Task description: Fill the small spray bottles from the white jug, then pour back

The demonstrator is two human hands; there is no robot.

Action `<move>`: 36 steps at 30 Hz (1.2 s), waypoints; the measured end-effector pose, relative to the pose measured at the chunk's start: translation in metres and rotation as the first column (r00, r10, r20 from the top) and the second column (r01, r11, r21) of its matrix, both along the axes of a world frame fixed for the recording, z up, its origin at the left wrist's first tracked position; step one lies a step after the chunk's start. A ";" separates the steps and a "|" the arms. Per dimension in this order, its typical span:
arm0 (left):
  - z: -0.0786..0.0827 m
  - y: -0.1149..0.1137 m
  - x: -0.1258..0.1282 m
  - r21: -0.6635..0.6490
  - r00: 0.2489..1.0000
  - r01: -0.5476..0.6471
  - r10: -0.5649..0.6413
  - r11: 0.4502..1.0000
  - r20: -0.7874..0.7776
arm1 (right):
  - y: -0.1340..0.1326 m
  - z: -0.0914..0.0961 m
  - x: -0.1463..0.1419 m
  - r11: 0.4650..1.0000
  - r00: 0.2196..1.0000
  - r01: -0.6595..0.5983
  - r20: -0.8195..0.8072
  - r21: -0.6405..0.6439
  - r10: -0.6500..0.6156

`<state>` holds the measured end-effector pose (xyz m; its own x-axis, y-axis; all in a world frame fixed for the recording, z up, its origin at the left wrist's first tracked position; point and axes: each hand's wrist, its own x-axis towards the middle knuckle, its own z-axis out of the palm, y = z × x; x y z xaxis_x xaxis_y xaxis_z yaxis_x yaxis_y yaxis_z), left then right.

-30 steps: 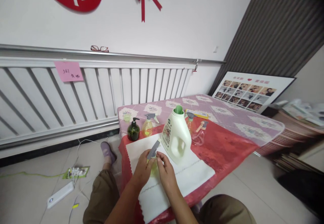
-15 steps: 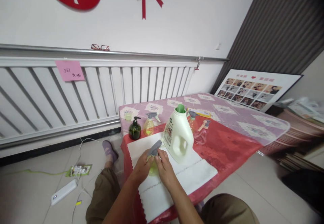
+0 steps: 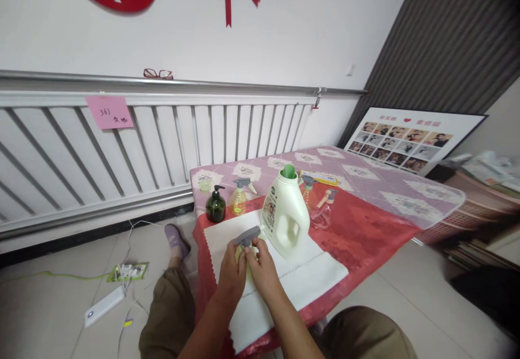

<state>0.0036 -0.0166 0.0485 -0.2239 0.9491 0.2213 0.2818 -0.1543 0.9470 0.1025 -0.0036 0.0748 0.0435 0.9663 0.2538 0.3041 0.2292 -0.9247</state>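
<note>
Spray bottle point(image 3: 246, 236), grey at the head and pale yellow-green below, was held between both hands over the white cloth point(image 3: 309, 275) at the near end of the desk point(image 3: 433, 204). Most of its body was hidden by the fingers, so I could not tell whether its base met the cloth. The left hand point(image 3: 232, 273) was curled around its left side; the right hand point(image 3: 265, 268) pinched it from the other side, just under the head, the two sets of fingertips close together. The head's nozzle end faced right, toward a large pale green jug point(image 3: 284, 213), which stood upright on the cloth near the right hand, with a green piece point(image 3: 288, 171) at its mouth.

Left of the jug, a dark green pump bottle point(image 3: 215, 208) and a yellowish trigger bottle point(image 3: 238, 204) stood side by side, with a small pale cup point(image 3: 205, 185) behind. To the jug's right were a grey-headed sprayer point(image 3: 307, 192), partly covered by the jug, and a clear sprayer point(image 3: 322, 218) on the red sheet point(image 3: 365, 226). Behind them lay a yellow packet point(image 3: 325, 178).
</note>
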 end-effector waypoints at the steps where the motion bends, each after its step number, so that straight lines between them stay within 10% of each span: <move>1: 0.000 0.000 0.003 -0.013 1.000 -0.031 0.031 0.999 -0.003 | 0.000 -0.001 -0.002 1.000 1.000 0.015 -0.009 -0.006 -0.015; 17: 0.012 0.006 0.008 0.024 0.999 -0.024 0.024 0.999 0.023 | -0.007 -0.005 -0.005 0.999 0.986 -0.012 -0.166 -0.045 0.004; 30: 0.025 0.018 -0.029 0.000 0.899 0.432 -0.430 0.902 0.085 | -0.003 -0.024 0.010 0.990 0.992 -0.120 -0.031 0.070 0.123; 36: 0.023 0.015 -0.016 0.007 0.951 0.268 -0.266 0.963 0.155 | -0.001 -0.028 0.011 0.983 0.987 -0.158 0.020 0.098 0.157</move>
<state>-0.0122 -0.0013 0.0717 0.0081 0.9816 0.1910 0.0839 -0.1910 0.9780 0.1132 -0.0044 0.0465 -0.1104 0.9308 0.3483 0.2678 0.3654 -0.8915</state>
